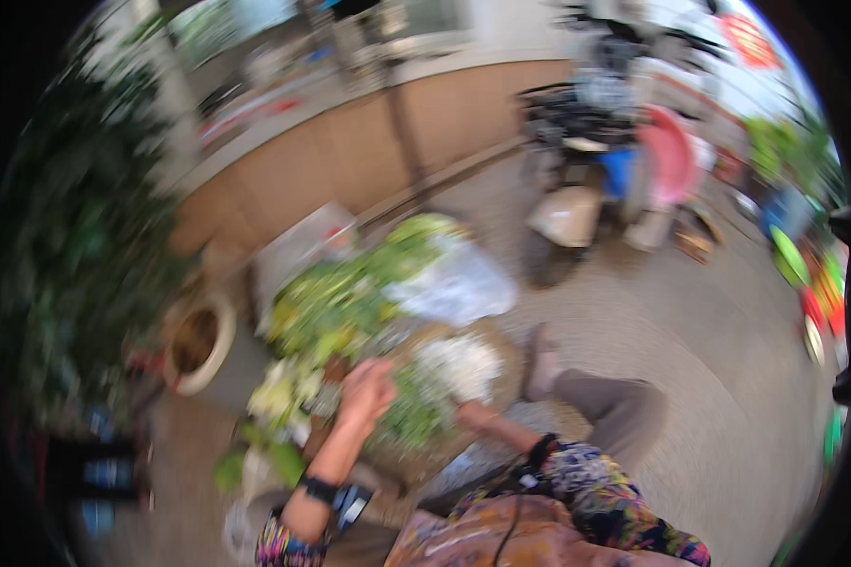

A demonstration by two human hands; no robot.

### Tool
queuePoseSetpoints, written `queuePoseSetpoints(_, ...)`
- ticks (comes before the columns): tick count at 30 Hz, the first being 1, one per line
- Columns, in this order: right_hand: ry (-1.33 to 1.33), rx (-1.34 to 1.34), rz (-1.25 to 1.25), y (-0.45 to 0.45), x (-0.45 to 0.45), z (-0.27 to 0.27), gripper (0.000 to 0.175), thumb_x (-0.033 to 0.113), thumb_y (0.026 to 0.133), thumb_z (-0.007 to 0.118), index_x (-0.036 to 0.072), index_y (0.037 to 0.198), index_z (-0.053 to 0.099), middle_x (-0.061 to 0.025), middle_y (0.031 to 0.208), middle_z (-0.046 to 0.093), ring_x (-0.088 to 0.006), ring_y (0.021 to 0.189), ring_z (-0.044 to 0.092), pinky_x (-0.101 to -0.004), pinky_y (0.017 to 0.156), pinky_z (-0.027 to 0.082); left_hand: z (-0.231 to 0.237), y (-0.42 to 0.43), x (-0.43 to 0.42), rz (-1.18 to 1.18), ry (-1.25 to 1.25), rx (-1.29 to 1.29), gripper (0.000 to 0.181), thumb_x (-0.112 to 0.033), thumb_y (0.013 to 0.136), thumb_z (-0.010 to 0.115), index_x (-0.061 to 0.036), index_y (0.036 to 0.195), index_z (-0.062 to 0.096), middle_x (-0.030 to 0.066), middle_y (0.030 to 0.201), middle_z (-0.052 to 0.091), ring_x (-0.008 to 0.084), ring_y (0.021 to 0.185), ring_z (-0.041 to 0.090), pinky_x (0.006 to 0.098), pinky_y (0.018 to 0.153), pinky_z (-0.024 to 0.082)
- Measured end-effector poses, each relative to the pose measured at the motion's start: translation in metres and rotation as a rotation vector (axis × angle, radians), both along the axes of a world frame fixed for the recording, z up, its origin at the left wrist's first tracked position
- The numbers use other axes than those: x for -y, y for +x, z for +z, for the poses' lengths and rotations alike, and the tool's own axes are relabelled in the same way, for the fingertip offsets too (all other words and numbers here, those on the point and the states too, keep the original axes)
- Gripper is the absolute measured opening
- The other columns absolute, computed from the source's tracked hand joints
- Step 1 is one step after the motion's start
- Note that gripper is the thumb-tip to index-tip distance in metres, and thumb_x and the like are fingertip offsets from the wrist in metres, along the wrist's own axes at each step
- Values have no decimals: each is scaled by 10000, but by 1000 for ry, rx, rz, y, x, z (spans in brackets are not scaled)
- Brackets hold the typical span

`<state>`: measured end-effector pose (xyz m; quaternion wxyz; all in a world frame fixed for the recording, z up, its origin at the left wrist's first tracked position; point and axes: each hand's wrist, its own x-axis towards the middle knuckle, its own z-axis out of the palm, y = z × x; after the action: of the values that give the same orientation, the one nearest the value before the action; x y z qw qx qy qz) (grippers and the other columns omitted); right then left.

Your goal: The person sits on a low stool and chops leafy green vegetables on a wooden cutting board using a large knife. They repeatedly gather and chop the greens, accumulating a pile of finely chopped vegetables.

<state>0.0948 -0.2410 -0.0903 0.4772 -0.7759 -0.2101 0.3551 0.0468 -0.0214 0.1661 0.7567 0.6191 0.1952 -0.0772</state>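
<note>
Motion blur softens the whole view. My left hand [369,386] is over the near-left side of a pile of chopped green leaves [415,411], its fingers curled; whether it holds anything is not visible. By the lower edge of a heap of white chopped pieces [464,365] is my right hand [471,412], with its fingertips hidden. Both piles lie on a brown round-edged surface [514,354] between my legs. Beyond my left hand are leafy green vegetables [326,305] and a translucent plastic bag [461,283]. Pale yellow leaves [276,393] lie to the left.
A pale-rimmed pot [216,347] and a dense leafy plant [92,234] are at left. A whitish box [298,255] stands behind the vegetables, near a tan-panelled wall [312,156]. A parked two-wheeler [567,212] and a pink basin [670,156] are at far right.
</note>
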Motion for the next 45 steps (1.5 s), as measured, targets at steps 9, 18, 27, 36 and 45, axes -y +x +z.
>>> queuePoseSetpoints(9,-77,-659,-513,-4,-15,38,195,131,722,577,77,572,466,-24,448,413,-135,319,371,-292,302,284,-3,-31,-40,35,-16,-34,179,-176,948,403,-60,996,530,20,529,509,39,346,297,214,315,191)
queuePoseSetpoints(18,-21,-484,-470,21,-25,22,152,116,719,569,54,596,505,-35,449,437,-136,322,382,-287,307,293,-17,-24,-63,123,-123,-109,197,-188,973,375,-54,1024,509,29,546,501,32,352,284,208,319,166)
queuePoseSetpoints(27,-143,-366,-524,23,-20,-58,94,73,653,569,38,567,549,-57,480,486,-173,399,449,-306,380,338,-17,-18,-71,182,-177,-148,203,-235,970,398,-69,1020,505,24,555,483,28,376,242,199,348,154)
queuePoseSetpoints(36,92,-557,-537,30,-7,-46,140,51,669,538,56,543,478,-45,428,426,-146,301,367,-287,295,286,-16,-16,-71,183,-138,-153,212,-260,966,417,-75,1007,510,20,548,484,24,371,234,198,346,151)
queuePoseSetpoints(45,224,-521,-612,25,-18,-10,169,43,703,488,68,546,430,-39,410,407,-142,287,372,-268,278,282,-13,-15,-69,166,-177,-125,217,-265,964,424,-66,997,506,24,550,488,29,366,239,202,347,152)
